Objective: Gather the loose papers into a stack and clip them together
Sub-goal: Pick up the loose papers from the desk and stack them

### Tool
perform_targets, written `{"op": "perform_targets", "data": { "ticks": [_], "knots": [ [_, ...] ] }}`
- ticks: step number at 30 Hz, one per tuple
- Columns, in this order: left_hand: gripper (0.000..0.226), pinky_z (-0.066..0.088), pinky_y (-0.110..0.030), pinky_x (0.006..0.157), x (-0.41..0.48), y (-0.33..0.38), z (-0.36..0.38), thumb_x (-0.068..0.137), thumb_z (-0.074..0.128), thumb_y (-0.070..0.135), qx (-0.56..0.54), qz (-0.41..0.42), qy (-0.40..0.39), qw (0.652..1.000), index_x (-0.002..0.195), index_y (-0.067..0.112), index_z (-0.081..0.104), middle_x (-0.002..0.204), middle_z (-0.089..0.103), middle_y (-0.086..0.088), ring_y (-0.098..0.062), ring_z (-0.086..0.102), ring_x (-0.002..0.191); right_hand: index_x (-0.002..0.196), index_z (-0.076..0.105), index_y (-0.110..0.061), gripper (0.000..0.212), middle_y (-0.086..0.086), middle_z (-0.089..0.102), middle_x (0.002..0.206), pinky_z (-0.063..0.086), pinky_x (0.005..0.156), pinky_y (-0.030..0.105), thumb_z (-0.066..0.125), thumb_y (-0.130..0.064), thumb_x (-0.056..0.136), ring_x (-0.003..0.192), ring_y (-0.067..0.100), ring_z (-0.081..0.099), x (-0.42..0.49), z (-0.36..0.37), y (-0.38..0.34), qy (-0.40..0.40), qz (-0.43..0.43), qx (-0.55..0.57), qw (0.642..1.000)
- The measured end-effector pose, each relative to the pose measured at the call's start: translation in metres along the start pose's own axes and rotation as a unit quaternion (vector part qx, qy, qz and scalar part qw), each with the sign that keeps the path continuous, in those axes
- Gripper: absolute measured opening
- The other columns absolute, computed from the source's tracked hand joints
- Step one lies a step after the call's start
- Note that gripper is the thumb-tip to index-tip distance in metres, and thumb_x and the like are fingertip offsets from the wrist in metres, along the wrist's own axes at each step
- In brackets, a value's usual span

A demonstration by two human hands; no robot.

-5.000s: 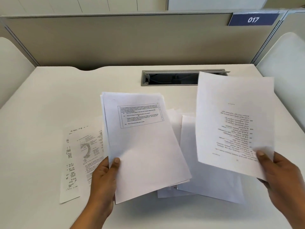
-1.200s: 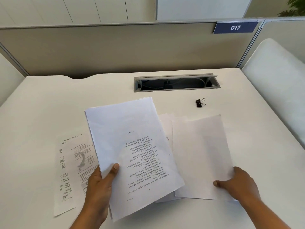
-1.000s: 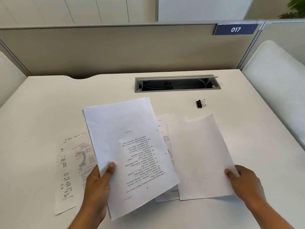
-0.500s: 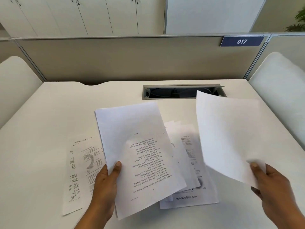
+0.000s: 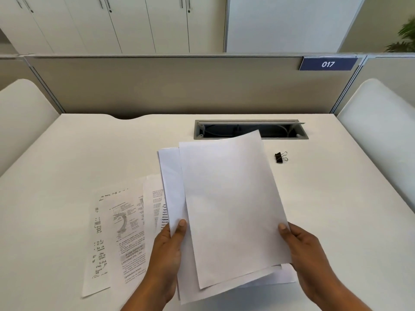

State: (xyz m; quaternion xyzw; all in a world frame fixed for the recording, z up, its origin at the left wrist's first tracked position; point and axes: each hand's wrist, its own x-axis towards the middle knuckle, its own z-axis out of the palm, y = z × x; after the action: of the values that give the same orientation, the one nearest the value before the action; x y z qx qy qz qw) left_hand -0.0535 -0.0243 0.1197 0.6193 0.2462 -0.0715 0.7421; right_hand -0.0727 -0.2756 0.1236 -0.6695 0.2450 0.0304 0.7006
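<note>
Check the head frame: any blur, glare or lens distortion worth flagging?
Head view: even, soft light, no glare on the desk; faint shadow under the held papers. Head view edges: cabinet seams fan outward, plant smeared. Head view centre: sign and clip sharp; small text on the printed sheet soft.

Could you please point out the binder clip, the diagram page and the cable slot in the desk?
binder clip point(image 5: 279, 158), head view, on its black body.
diagram page point(image 5: 122, 222), head view, on the printed drawing.
cable slot point(image 5: 280, 132), head view, on its dark inside.
</note>
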Motion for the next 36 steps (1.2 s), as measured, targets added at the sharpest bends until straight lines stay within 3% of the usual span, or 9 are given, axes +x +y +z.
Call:
{"op": "perform_targets", "data": {
  "ticks": [3,7,11,15,18,22,29,33,36],
  "knots": [
    [0.032,0.047,-0.043,0.109,-0.001,0.001,0.001,0.099,0.054,0.043,0.010,0.008,-0.005,1.000,0.120,0.026,0.070,0.120,0.075,0.010,-0.016,0.066,0.117,0.101,0.077,-0.012,0.026,0.003,0.079,0.097,0.052,0.068,0.029,0.054,-0.023,0.099,0.080,0.015,0.072,0.000,0.001,-0.003,-0.029,0.008,-0.022,0.999],
    [0.032,0.050,-0.023,0.088,-0.003,0.004,0.005,0.101,0.050,0.041,-0.002,0.024,0.003,1.000,0.116,0.023,0.072,0.114,0.077,0.011,-0.007,0.068,0.109,0.103,0.077,-0.012,0.025,0.007,0.078,0.103,0.057,0.087,0.049,0.065,-0.030,0.091,0.096,0.028,0.073,0.003,-0.003,-0.009,-0.088,0.017,-0.024,0.996],
    [0.038,0.052,-0.038,0.101,-0.007,0.008,0.010,0.099,0.049,0.048,-0.004,0.039,0.018,0.999,0.117,0.024,0.072,0.120,0.075,0.007,-0.013,0.069,0.112,0.109,0.075,-0.009,0.044,0.015,0.076,0.109,0.059,0.077,0.040,0.066,-0.040,0.079,0.098,0.034,0.073,0.013,-0.007,-0.030,-0.173,0.040,-0.010,0.984],
    [0.053,0.053,-0.042,0.100,-0.008,0.013,0.019,0.082,0.056,0.061,-0.015,0.076,-0.010,0.997,0.126,0.032,0.063,0.125,0.069,0.014,-0.016,0.066,0.115,0.118,0.070,-0.011,0.054,0.009,0.075,0.115,0.056,0.090,0.043,0.072,-0.042,0.074,0.105,0.029,0.071,0.022,-0.002,-0.048,-0.225,0.017,-0.042,0.973],
    [0.033,0.050,-0.019,0.091,-0.008,0.016,0.024,0.086,0.069,0.038,0.037,0.125,-0.026,0.991,0.118,0.039,0.061,0.111,0.066,0.036,0.008,0.063,0.107,0.116,0.070,-0.011,0.049,0.008,0.076,0.111,0.055,0.092,0.046,0.074,-0.037,0.075,0.101,0.028,0.073,0.022,0.012,-0.053,-0.207,-0.004,-0.041,0.978],
    [0.018,0.056,-0.013,0.074,-0.002,0.016,0.025,0.089,0.071,0.022,0.041,0.128,-0.037,0.990,0.106,0.026,0.072,0.103,0.079,0.016,-0.006,0.073,0.098,0.106,0.074,-0.010,0.022,0.006,0.079,0.099,0.058,0.085,0.045,0.070,-0.024,0.089,0.091,0.025,0.075,0.023,0.024,-0.055,-0.114,-0.051,-0.049,0.991],
    [0.034,0.055,-0.047,0.100,0.005,0.029,0.026,0.081,0.078,0.042,0.080,0.190,-0.041,0.978,0.107,0.020,0.076,0.106,0.080,0.006,-0.013,0.074,0.105,0.068,0.071,-0.014,0.023,-0.012,0.072,0.060,0.049,0.050,0.014,0.069,-0.032,0.081,0.053,-0.001,0.063,0.020,0.028,-0.055,-0.004,-0.183,-0.083,0.980],
    [0.061,0.050,-0.055,0.105,0.005,0.024,0.030,0.065,0.082,0.066,0.098,0.211,0.013,0.972,0.105,0.019,0.077,0.120,0.072,-0.016,-0.034,0.068,0.115,0.060,0.068,-0.008,0.036,-0.006,0.069,0.054,0.045,0.048,0.018,0.069,-0.042,0.070,0.048,0.001,0.057,0.019,0.028,-0.046,-0.001,-0.186,-0.111,0.976],
    [0.015,0.057,-0.012,0.080,0.008,0.012,0.027,0.077,0.087,0.026,0.089,0.191,0.001,0.978,0.085,0.026,0.074,0.087,0.080,0.017,0.003,0.074,0.088,0.064,0.068,0.002,0.042,0.009,0.072,0.063,0.049,0.055,0.030,0.073,-0.038,0.073,0.055,0.012,0.059,0.019,0.025,-0.034,-0.004,-0.188,-0.127,0.974]
  ]
}}
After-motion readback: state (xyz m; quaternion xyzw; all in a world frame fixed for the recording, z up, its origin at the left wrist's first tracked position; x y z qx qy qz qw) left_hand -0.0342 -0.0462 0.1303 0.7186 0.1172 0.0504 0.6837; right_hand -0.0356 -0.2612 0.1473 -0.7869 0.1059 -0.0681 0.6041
